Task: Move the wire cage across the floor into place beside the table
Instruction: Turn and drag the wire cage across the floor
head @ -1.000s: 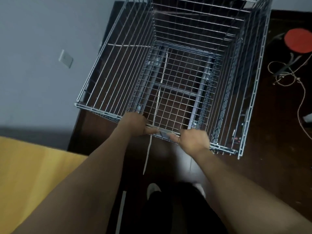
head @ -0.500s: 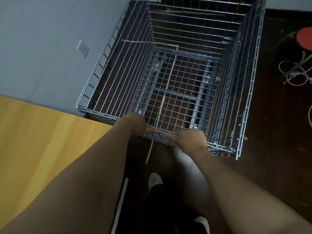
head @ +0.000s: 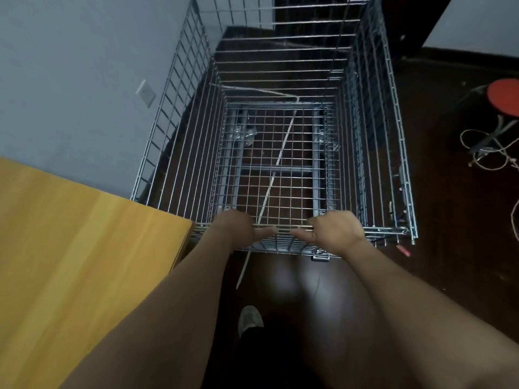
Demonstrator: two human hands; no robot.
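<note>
A large open-topped silver wire cage (head: 373, 113) stands on the dark wooden floor ahead of me. My left hand (head: 238, 227) and my right hand (head: 334, 230) both grip the top wire of its near side, thumbs pointing toward each other. The cage's near left corner sits right against the corner of the yellow wooden table (head: 70, 256) at the lower left. Its left side runs close along the grey wall (head: 70, 80).
A red round stool (head: 504, 96) and a tangle of pale cord (head: 488, 153) lie on the floor to the right. A white strip (head: 269, 192) lies on the floor under the cage. A wall socket (head: 146, 92) is on the left wall. My shoe (head: 250, 318) is below.
The cage has rolled forward and left along the wall, and its near left corner now meets the table corner. The table fills more of the lower left. Both hands have kept their grip.
</note>
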